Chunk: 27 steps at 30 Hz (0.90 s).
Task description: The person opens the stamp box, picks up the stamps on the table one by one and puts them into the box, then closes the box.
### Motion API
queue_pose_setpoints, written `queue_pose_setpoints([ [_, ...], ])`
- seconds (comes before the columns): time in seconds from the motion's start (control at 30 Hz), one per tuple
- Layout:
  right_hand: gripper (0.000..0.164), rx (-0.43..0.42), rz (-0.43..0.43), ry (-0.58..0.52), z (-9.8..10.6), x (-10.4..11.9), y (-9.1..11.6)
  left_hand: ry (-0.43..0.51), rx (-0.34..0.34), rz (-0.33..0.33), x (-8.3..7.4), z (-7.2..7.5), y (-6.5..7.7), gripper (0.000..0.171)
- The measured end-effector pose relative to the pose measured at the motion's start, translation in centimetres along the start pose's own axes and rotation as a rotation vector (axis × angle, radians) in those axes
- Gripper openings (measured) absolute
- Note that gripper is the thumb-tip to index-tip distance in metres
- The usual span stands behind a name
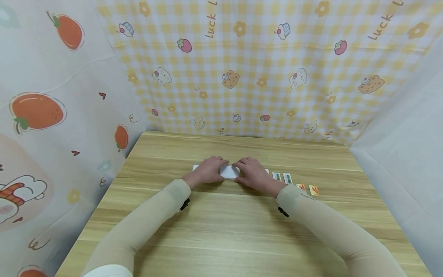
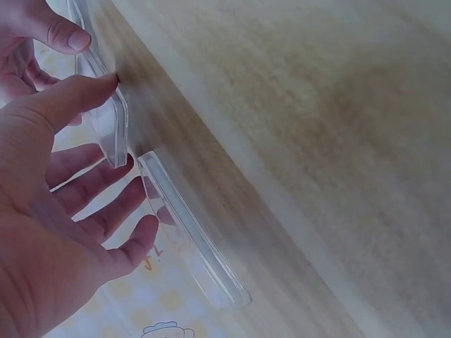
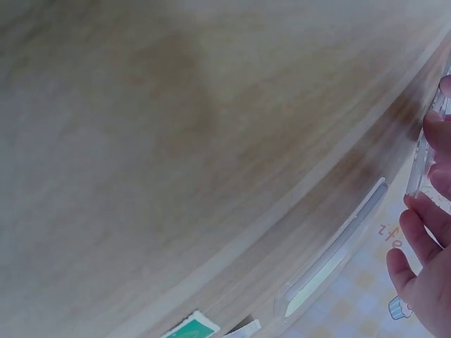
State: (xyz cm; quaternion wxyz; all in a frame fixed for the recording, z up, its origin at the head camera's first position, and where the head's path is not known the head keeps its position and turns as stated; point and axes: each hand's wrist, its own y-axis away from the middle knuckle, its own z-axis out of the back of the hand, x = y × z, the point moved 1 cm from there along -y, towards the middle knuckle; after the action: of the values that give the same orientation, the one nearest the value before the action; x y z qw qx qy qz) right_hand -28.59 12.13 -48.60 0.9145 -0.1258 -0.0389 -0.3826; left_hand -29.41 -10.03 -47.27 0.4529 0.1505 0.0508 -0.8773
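Observation:
A flat, clear plastic case (image 1: pixel 230 172) lies between my two hands near the middle of the table. At its left end, my left hand (image 1: pixel 209 169) pinches it between thumb and fingers; in the left wrist view the case's rounded corner (image 2: pixel 120 134) shows in that grip. My right hand (image 1: pixel 253 174) grips the opposite end, with fingertips on the case's edge (image 3: pixel 417 165) in the right wrist view. A second clear case (image 2: pixel 201 236) lies beyond the left hand's fingers. Another such case (image 3: pixel 335 250) sits beside the right hand, mostly hidden by it from the head camera.
Right of the right hand lie two green-and-white stamp-like cards (image 1: pixel 287 178) and two orange-yellow ones (image 1: pixel 313 190), partly behind the sleeve. Patterned cloth (image 1: pixel 238 96) hangs along the back of the wooden table (image 1: pixel 214 234), with more cloth at both sides.

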Motion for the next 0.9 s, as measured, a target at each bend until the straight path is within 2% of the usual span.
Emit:
queue_pose_setpoints([
  [0.13, 0.051, -0.010, 0.006, 0.007, 0.0, 0.0, 0.0, 0.004, 0.000, 0.003, 0.0, 0.0, -0.2, 0.061],
  [0.43, 0.051, -0.007, 0.003, -0.018, 0.2, 0.3, 0.0, -0.020, 0.007, -0.005, -0.5, 0.2, -0.7, 0.063],
  [0.9, 0.061, 0.101, -0.143, -0.088, 0.6, 0.5, -0.9, -0.132, 0.017, -0.016, -1.5, 0.6, -0.8, 0.061],
])
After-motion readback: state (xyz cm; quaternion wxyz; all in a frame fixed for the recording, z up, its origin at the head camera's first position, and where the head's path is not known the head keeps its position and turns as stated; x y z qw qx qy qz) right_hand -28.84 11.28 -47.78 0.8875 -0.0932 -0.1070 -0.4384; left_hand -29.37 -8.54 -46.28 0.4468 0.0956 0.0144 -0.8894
